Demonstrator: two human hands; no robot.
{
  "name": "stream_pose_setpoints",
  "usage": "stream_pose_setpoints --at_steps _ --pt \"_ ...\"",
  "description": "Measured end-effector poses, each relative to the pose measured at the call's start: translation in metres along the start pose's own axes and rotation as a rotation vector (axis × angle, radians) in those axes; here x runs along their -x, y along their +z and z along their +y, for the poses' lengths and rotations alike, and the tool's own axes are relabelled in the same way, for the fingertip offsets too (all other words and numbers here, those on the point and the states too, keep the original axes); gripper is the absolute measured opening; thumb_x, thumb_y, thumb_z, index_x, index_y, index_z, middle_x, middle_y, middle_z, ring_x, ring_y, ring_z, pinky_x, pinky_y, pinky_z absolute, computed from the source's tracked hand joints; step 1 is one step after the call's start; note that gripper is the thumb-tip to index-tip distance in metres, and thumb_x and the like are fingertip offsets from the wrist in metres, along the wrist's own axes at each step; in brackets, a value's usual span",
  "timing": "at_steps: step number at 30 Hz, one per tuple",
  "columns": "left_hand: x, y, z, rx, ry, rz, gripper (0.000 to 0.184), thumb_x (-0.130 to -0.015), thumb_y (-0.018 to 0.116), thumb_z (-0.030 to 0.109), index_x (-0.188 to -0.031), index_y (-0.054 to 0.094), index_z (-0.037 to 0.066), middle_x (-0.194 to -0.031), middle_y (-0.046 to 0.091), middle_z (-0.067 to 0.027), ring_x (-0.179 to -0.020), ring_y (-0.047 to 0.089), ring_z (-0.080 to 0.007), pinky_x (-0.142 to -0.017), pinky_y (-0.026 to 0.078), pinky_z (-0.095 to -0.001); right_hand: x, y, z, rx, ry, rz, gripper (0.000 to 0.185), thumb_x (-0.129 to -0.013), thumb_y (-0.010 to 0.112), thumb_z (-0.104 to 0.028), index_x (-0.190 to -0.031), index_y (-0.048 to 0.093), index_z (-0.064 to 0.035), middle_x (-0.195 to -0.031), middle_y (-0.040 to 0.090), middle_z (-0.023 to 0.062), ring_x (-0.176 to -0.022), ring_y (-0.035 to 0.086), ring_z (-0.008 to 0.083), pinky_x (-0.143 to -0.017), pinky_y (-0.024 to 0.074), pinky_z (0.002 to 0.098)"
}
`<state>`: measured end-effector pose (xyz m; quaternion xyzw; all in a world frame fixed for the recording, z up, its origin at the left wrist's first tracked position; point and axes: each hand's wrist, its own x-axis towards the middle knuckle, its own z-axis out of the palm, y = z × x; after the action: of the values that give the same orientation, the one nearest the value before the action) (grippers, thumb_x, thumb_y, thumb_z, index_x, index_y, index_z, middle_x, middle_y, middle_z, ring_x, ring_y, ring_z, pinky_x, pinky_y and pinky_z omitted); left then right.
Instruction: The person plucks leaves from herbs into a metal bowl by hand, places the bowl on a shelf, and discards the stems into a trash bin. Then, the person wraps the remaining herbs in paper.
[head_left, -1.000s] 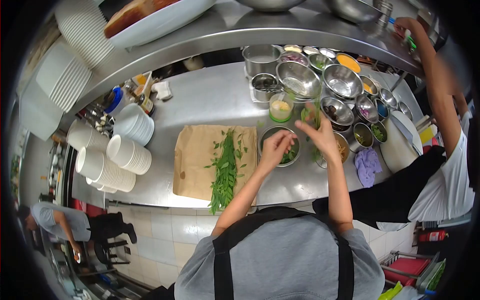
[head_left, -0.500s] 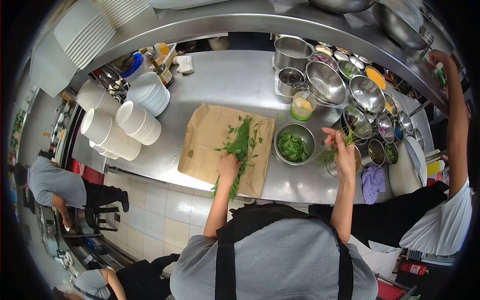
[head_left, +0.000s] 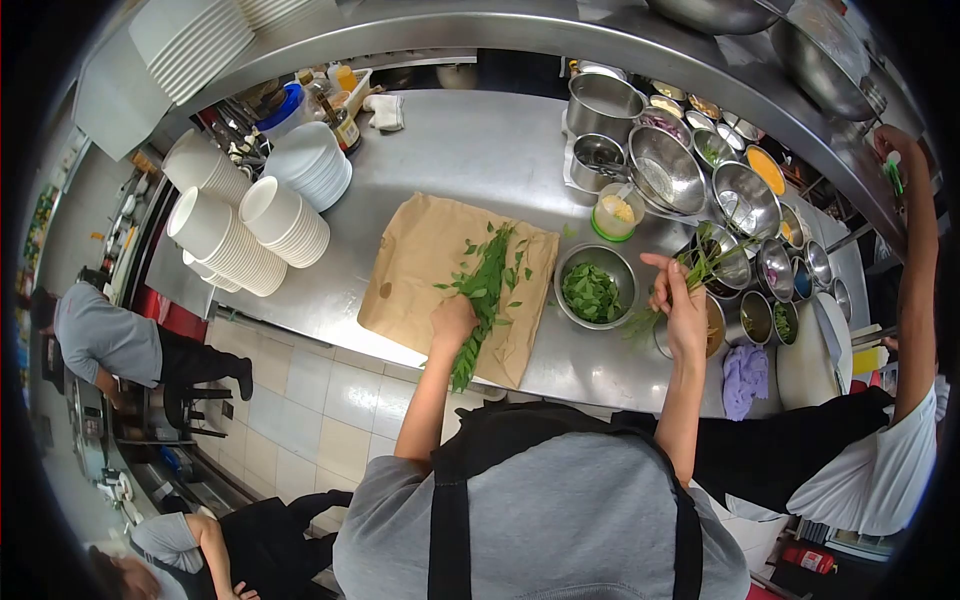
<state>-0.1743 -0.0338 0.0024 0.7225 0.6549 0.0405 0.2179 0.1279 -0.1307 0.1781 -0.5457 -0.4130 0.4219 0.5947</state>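
Two hands work over a steel tabletop [head_left: 465, 145]; take the bowl [head_left: 597, 254] of loose green leaves as the middle of a clock face, twelve toward the top of the view. At nine o'clock lies the brown paper [head_left: 408, 255], and on it the leafy bunch [head_left: 488, 285], running lengthwise, its lower tip near the paper's front edge. The left hand [head_left: 456, 318] is closed on the left side of the bunch, fingers curled in and partly hidden. Small sprigs lie beside the bunch, on the paper.

At three o'clock the right hand [head_left: 684, 305] is raised, its fingers drawn in around some thin green stems [head_left: 707, 262], one finger pointing out toward the bowl. The stems spread out on both sides of this hand.

At twelve, just beyond the bowl, stands the tub [head_left: 613, 220], green at its base, with something yellow inside. One o'clock has a wide steel colander [head_left: 667, 172]. A purple cloth [head_left: 744, 380] lies crumpled at four. Toward ten are the stacked plates [head_left: 312, 168]; white cups [head_left: 238, 252] sit in nested stacks nearer nine.
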Motion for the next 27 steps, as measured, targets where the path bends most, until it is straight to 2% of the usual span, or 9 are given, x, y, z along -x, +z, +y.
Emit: stream_pose_setpoints --at_steps 4,7,8,10,16,19,22,25,27 --pt "0.000 -0.021 -0.005 0.304 0.068 -0.091 0.012 -0.068 0.071 0.019 -0.070 0.066 0.008 -0.070 0.065 -0.0077 -0.066 0.064 -0.0222 -0.059 0.049 -0.0326 0.000 -0.005 0.004 0.004 -0.016 0.000 0.035 -0.096 0.041 -0.025 -0.106 0.059 0.0036 -0.057 0.036 -0.0054 -0.048 0.028 0.0028 -0.047 0.0262 0.0183" --pt "0.003 -0.042 -0.005 0.862 0.123 -0.172 0.011 -0.073 0.069 0.015 -0.075 0.065 0.005 -0.065 0.062 -0.0029 -0.059 0.060 -0.0130 -0.053 0.044 -0.0243 0.002 -0.003 0.001 0.009 0.000 0.005 0.029 -0.093 0.047 -0.023 -0.106 0.061 0.0002 -0.058 0.036 -0.0070 -0.049 0.028 0.0022 -0.046 0.0246 0.0178" --pt "0.009 -0.054 0.004 0.921 0.040 -0.178 0.010 -0.079 0.065 0.012 -0.081 0.063 0.003 -0.063 0.060 -0.0002 -0.056 0.057 -0.0071 -0.049 0.039 -0.0182 0.004 0.000 0.001 0.027 0.003 0.005 0.027 -0.092 0.050 -0.021 -0.105 0.061 -0.0013 -0.058 0.036 -0.0075 -0.049 0.028 0.0020 -0.045 0.0240 0.0178" --pt "0.012 -0.067 0.016 1.144 0.024 -0.184 0.010 -0.081 0.065 0.014 -0.082 0.063 0.004 -0.064 0.060 0.0001 -0.057 0.057 -0.0063 -0.049 0.038 -0.0172 0.007 0.008 -0.003 0.079 0.005 0.022 0.020 -0.084 0.061 -0.020 -0.099 0.066 -0.0072 -0.060 0.040 -0.0084 -0.052 0.031 0.0013 -0.048 0.0239 0.0179" --pt "0.010 -0.048 0.063 1.966 -0.117 -0.188 0.007 -0.084 0.061 0.011 -0.090 0.058 0.009 -0.074 0.060 0.0023 -0.071 0.060 -0.0079 -0.058 0.049 -0.0219 0.006 0.034 0.035 0.181 -0.098 -0.182 0.020 -0.078 0.067 -0.016 -0.097 0.067 -0.0102 -0.070 0.047 -0.0072 -0.058 0.038 0.0018 -0.051 0.0300 0.0178" --pt "-0.013 -0.024 0.068 2.141 -0.205 -0.158 0.008 -0.085 0.059 0.009 -0.092 0.056 0.010 -0.078 0.061 0.0017 -0.076 0.059 -0.0086 -0.062 0.049 -0.0227 0.003 0.050 0.048 0.289 -0.165 -0.171 0.020 -0.077 0.068 -0.017 -0.095 0.066 -0.0077 -0.074 0.053 0.0003 -0.062 0.046 0.0077 -0.055 0.0373 0.0210" --pt "-0.028 0.005 0.044 2.373 -0.059 -0.360 0.010 -0.086 0.057 0.008 -0.095 0.054 0.010 -0.086 0.061 -0.0001 -0.081 0.059 -0.0102 -0.070 0.050 -0.0235 0.000 0.052 0.050 0.415 -0.345 -0.114 0.021 -0.077 0.067 -0.017 -0.094 0.064 -0.0033 -0.076 0.056 0.0078 -0.066 0.053 0.0163 -0.060 0.0414 0.0274" --pt "-0.025 -0.007 0.051 2.242 -0.059 -0.490 0.012 -0.087 0.055 0.007 -0.098 0.053 0.011 -0.090 0.061 -0.0005 -0.084 0.058 -0.0107 -0.078 0.049 -0.0247 -0.007 0.046 0.053 0.246 -0.249 -0.096 0.020 -0.078 0.066 -0.016 -0.094 0.064 -0.0031 -0.075 0.057 0.0062 -0.066 0.052 0.0139 -0.060 0.0410 0.0271" --pt "-0.009 -0.021 0.068 2.291 -0.176 -0.343 0.014 -0.086 0.054 0.006 -0.099 0.053 0.012 -0.091 0.061 -0.0010 -0.086 0.058 -0.0125 -0.078 0.049 -0.0258 -0.006 0.043 0.048 0.291 -0.197 -0.072 0.019 -0.078 0.065 -0.013 -0.094 0.064 -0.0033 -0.072 0.057 0.0043 -0.063 0.051 0.0112 -0.059 0.0406 0.0247"
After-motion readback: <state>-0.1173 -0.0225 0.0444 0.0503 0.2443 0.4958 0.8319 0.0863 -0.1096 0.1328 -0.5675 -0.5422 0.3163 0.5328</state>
